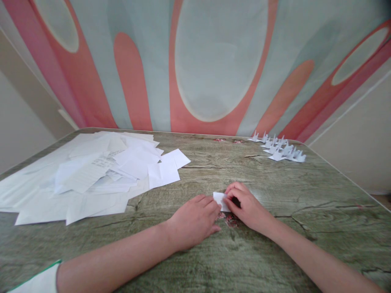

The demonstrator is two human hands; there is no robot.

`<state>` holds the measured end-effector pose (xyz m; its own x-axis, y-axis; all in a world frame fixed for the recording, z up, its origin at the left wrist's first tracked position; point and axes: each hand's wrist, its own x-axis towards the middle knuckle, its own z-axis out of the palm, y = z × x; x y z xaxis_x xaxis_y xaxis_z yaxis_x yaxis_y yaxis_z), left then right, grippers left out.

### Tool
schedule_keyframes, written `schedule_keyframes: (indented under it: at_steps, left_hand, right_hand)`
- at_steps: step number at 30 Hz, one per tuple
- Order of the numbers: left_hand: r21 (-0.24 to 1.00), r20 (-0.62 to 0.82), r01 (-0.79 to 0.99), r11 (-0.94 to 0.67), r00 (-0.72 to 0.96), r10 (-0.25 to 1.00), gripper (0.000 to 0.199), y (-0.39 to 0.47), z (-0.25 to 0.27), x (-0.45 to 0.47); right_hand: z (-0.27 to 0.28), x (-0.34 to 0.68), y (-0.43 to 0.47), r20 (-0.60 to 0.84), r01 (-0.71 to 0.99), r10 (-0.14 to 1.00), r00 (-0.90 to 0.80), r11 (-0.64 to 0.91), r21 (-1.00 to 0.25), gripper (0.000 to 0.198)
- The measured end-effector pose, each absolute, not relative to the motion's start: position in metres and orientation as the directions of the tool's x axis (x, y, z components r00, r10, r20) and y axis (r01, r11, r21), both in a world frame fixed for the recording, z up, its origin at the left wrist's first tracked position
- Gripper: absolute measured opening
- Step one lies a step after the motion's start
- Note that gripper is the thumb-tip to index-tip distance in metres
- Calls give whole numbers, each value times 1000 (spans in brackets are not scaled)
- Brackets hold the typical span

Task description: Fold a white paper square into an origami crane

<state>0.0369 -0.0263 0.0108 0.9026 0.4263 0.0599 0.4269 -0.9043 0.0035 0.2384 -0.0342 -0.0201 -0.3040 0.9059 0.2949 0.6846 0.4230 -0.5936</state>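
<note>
Wood-grain worktop point(195, 270); we're pinching small paper point(220, 199) by edge, right grip point(229, 195); laying left grip point(217, 207) flat; likely light, crease-prone.

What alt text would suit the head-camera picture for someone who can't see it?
A person's bare right hand pinches a small white piece of paper, the bare left hand touching its other side, on a greenish-brown wood-grain table. To the left lies a heap of white paper sheets; at the back right stand small folded white paper figures with upright points.
</note>
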Motion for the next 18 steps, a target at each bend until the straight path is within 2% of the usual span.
schedule_keyframes:
  at_steps: [11, 18]
  left_hand:
    - [18, 61, 435, -900, 898, 435, 43, -27, 10, 37]
    - [7, 56, 424, -906, 904, 424, 37, -27, 9, 37]
  right_hand:
    - [-24, 238, -35, 309, 689, 904, -295, 425, -587, 9]
    - [-26, 238, -34, 320, 692, 900, -295, 432, -578, 10]
